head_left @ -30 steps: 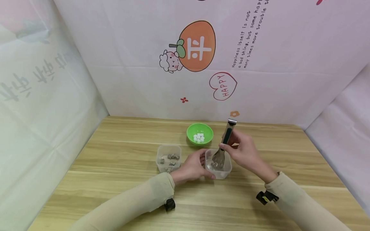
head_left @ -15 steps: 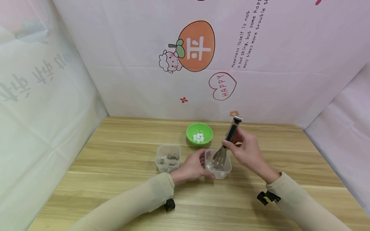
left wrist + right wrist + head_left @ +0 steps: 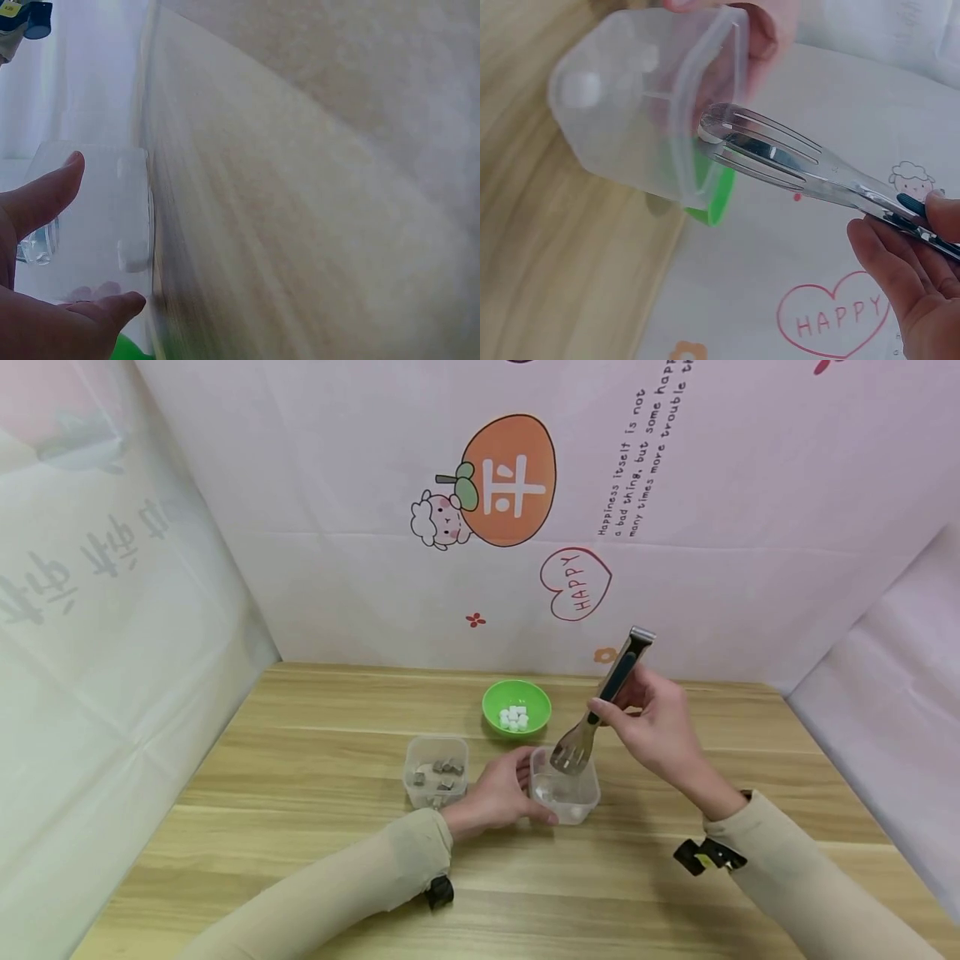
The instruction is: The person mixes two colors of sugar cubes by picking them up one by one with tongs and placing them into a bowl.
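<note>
My right hand [image 3: 660,722] pinches a pair of metal tongs [image 3: 576,747] by the dark-inlaid handle, tilted, slotted ends down at the mouth of a translucent plastic container [image 3: 589,795]. Between the tong tips a small whitish piece [image 3: 709,132] shows in the right wrist view. My left hand [image 3: 498,789] holds that container from its left side, thumb at the front and fingers behind. Inside lie a clear piece [image 3: 545,791] and a small white one [image 3: 577,811] near the front wall. Behind it stands a green bowl [image 3: 492,700] with several white pieces [image 3: 513,719].
A second translucent container [image 3: 437,743] with several grey cubes [image 3: 450,767] stands left of my left hand. The wooden table [image 3: 300,810] ends at a printed white cloth [image 3: 360,610] behind the bowl. Cloth also hangs at both sides.
My right hand has lifted the tongs up and to the right, so their ends have risen from deep in the container to its rim. The left hand and container stay in place.
</note>
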Available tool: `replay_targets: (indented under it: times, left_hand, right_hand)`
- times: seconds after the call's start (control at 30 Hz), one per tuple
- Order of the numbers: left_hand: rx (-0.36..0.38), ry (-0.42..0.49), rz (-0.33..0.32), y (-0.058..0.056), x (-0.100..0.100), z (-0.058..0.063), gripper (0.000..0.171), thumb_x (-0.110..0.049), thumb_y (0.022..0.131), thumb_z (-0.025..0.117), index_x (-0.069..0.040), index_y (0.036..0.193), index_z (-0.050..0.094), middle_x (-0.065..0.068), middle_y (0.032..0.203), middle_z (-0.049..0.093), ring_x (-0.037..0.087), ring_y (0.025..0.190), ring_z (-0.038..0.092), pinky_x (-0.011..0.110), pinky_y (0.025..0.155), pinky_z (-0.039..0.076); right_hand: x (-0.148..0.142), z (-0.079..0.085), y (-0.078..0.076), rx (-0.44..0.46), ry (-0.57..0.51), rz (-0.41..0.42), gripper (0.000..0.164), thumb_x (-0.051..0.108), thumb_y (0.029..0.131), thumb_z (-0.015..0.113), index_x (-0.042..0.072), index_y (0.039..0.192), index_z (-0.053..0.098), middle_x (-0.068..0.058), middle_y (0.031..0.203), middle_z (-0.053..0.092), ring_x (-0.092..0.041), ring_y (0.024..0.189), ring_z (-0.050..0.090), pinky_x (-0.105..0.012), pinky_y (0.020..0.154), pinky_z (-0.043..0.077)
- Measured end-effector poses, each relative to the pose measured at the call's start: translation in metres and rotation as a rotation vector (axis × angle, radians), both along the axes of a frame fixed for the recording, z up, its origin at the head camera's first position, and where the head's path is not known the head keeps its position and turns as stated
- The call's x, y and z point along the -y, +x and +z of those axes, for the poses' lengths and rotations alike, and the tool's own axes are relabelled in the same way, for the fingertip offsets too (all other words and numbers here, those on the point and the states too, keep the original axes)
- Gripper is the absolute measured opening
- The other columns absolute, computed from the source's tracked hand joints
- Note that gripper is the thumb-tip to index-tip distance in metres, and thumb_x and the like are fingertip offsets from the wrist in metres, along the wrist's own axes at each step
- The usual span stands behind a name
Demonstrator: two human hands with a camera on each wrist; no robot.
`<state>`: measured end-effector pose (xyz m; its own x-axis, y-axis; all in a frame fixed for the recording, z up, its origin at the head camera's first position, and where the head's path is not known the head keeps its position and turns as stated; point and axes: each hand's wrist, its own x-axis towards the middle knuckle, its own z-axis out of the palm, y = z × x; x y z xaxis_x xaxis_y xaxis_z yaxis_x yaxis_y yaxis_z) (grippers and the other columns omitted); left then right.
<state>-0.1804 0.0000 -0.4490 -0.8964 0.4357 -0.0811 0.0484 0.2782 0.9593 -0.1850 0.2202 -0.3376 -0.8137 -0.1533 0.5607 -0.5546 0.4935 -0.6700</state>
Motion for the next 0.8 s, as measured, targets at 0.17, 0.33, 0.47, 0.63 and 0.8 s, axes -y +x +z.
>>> replay_targets:
  times: [0.17, 0.33, 0.47, 0.63, 0.8]
  left_hand:
    - [0.003, 0.000, 0.004, -0.001, 0.001, 0.000, 0.102, -0.001, 0.065, 0.100, -0.001, 0.153, 0.047, 0.014, 0.151, 0.057, 0.028, 0.138, 0.055, 0.036, 0.116, 0.046]
    - [-0.004, 0.005, 0.005, -0.001, 0.001, 0.000, 0.102, -0.001, 0.065, 0.100, 0.000, 0.152, 0.047, 0.014, 0.151, 0.056, 0.028, 0.138, 0.055, 0.035, 0.116, 0.045]
    - [-0.004, 0.007, 0.002, -0.001, 0.001, 0.001, 0.103, -0.001, 0.065, 0.099, 0.001, 0.153, 0.046, 0.014, 0.152, 0.055, 0.029, 0.139, 0.054, 0.034, 0.116, 0.045]
    - [0.001, 0.005, -0.006, -0.001, 0.001, 0.001, 0.103, -0.001, 0.066, 0.099, 0.001, 0.154, 0.045, 0.016, 0.153, 0.054, 0.030, 0.139, 0.054, 0.034, 0.116, 0.045]
    - [-0.009, 0.001, -0.015, 0.000, 0.000, 0.001, 0.102, -0.002, 0.066, 0.100, 0.001, 0.153, 0.046, 0.018, 0.152, 0.055, 0.031, 0.139, 0.054, 0.034, 0.115, 0.046]
  right_hand:
    - [0.003, 0.012, -0.005, -0.017, -0.016, -0.022, 0.024, -0.005, 0.089, 0.081, -0.003, 0.108, 0.067, -0.010, 0.081, 0.071, -0.014, 0.067, 0.068, -0.017, 0.057, 0.057]
    - [0.009, 0.022, -0.013, -0.013, 0.004, -0.057, 0.020, 0.004, 0.093, 0.081, 0.000, 0.108, 0.068, -0.008, 0.083, 0.072, -0.016, 0.069, 0.067, -0.017, 0.059, 0.055]
    - [0.015, 0.026, -0.022, -0.003, -0.003, -0.075, 0.020, 0.007, 0.094, 0.080, 0.001, 0.109, 0.067, -0.009, 0.084, 0.071, -0.017, 0.070, 0.067, -0.018, 0.058, 0.054]
    - [0.022, 0.025, -0.039, -0.003, -0.013, -0.082, 0.026, 0.005, 0.094, 0.079, 0.003, 0.118, 0.069, -0.009, 0.086, 0.072, -0.018, 0.070, 0.066, -0.018, 0.058, 0.054]
    - [0.031, 0.023, -0.057, -0.007, 0.002, -0.080, 0.019, 0.007, 0.095, 0.079, 0.000, 0.109, 0.068, -0.011, 0.085, 0.071, -0.020, 0.070, 0.064, -0.019, 0.057, 0.052]
